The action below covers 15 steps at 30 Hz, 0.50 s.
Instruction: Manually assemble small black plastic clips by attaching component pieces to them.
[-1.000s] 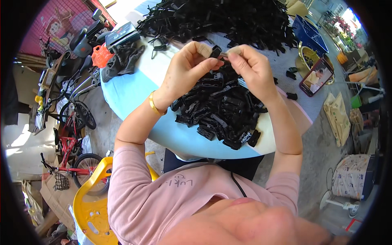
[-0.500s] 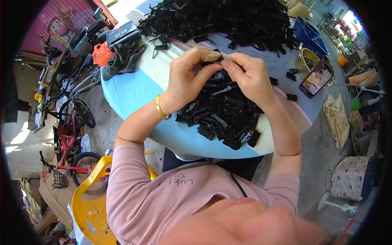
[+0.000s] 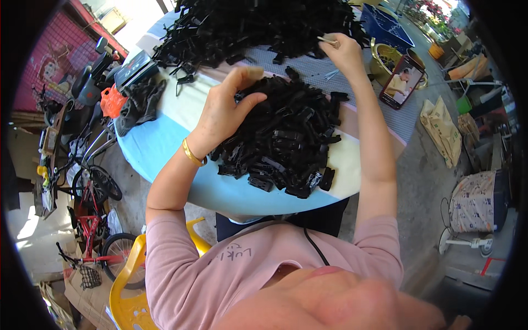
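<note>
My left hand [image 3: 228,104] hovers over the left side of a heap of small black plastic parts [image 3: 286,135]. Its thumb and forefinger stand apart in a curve, with nothing visible between them, and a beige covering wraps the forefinger's tip. To the far right, my right hand [image 3: 345,55] reaches beside a much larger pile of black parts with thin strips [image 3: 247,27]. Its fingers are smeared by motion, so whether they grip anything is unclear; a pale covering shows at a fingertip.
A striped cloth [image 3: 159,143] covers the rounded table. On the right stand a phone [image 3: 402,82], a gold-coloured pot [image 3: 379,60] and a blue basket [image 3: 388,27]. On the left lie a dark cloth [image 3: 144,104] and an orange plastic bag [image 3: 111,102]. A yellow chair [image 3: 129,280] is beside me.
My hands have parted from their meeting point over the near heap. The right one has moved up toward the big pile; the left one stays above the near heap, opened. The view has shifted slightly.
</note>
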### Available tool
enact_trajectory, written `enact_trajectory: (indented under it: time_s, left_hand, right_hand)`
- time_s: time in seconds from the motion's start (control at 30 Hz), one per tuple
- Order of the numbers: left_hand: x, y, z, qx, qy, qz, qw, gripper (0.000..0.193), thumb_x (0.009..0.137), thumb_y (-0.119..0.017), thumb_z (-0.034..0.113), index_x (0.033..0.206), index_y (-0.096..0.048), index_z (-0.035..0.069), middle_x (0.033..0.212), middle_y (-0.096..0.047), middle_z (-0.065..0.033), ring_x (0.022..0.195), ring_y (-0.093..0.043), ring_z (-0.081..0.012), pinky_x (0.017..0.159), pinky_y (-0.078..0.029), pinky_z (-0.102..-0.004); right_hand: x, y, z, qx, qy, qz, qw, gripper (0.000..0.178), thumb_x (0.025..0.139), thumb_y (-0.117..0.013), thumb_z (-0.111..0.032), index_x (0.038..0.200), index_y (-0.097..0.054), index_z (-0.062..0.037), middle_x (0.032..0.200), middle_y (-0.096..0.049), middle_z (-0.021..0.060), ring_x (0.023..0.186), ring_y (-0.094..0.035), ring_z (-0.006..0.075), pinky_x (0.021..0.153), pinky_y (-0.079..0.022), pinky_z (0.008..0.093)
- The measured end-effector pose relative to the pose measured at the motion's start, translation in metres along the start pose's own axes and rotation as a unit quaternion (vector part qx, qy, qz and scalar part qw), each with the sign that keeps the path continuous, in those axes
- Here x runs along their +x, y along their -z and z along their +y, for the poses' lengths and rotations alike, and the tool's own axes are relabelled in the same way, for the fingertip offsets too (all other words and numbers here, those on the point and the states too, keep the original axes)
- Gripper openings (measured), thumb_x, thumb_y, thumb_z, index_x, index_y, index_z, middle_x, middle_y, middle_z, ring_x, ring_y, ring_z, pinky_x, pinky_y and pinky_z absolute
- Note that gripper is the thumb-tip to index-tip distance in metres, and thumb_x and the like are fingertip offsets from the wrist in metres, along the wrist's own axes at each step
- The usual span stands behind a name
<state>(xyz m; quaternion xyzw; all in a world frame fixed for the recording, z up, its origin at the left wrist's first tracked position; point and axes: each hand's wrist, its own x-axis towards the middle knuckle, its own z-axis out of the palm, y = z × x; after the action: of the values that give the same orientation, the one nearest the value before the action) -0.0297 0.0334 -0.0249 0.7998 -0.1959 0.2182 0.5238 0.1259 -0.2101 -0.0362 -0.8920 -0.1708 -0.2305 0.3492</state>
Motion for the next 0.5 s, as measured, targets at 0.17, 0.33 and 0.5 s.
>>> enact_trajectory:
  time_s: [0.17, 0.33, 0.5]
  left_hand:
    - [-0.001, -0.002, -0.004, 0.069, -0.059, -0.136, 0.987, 0.021, 0.076, -0.065, 0.005, 0.095, -0.059, -0.001, 0.095, -0.063, -0.0120, 0.091, -0.061, -0.0258, 0.080, -0.047, -0.0297]
    - [0.001, -0.001, 0.002, 0.088, -0.076, -0.192, 0.974, 0.020, 0.080, -0.062, 0.009, 0.096, -0.059, -0.003, 0.100, -0.062, -0.0141, 0.097, -0.059, -0.0263, 0.085, -0.044, -0.0300]
    - [0.002, 0.003, 0.003, 0.038, -0.046, -0.165, 0.985, 0.020, 0.085, -0.056, 0.011, 0.099, -0.059, -0.004, 0.106, -0.060, -0.0140, 0.101, -0.057, -0.0236, 0.088, -0.042, -0.0303]
  right_hand:
    - [0.011, -0.014, 0.056, -0.241, -0.141, 0.006, 0.960, 0.027, 0.076, -0.053, -0.020, 0.093, -0.065, -0.0032, 0.097, -0.062, 0.0205, 0.092, -0.060, 0.0347, 0.079, -0.048, 0.0405]
    - [0.011, -0.028, 0.095, -0.311, -0.236, -0.090, 0.916, 0.028, 0.075, -0.053, -0.022, 0.097, -0.064, -0.0094, 0.101, -0.061, 0.0195, 0.093, -0.059, 0.0367, 0.081, -0.047, 0.0437]
    - [0.007, -0.026, 0.109, -0.288, -0.183, -0.048, 0.939, 0.024, 0.076, -0.052, -0.020, 0.092, -0.066, -0.0092, 0.096, -0.062, 0.0190, 0.091, -0.060, 0.0362, 0.078, -0.048, 0.0438]
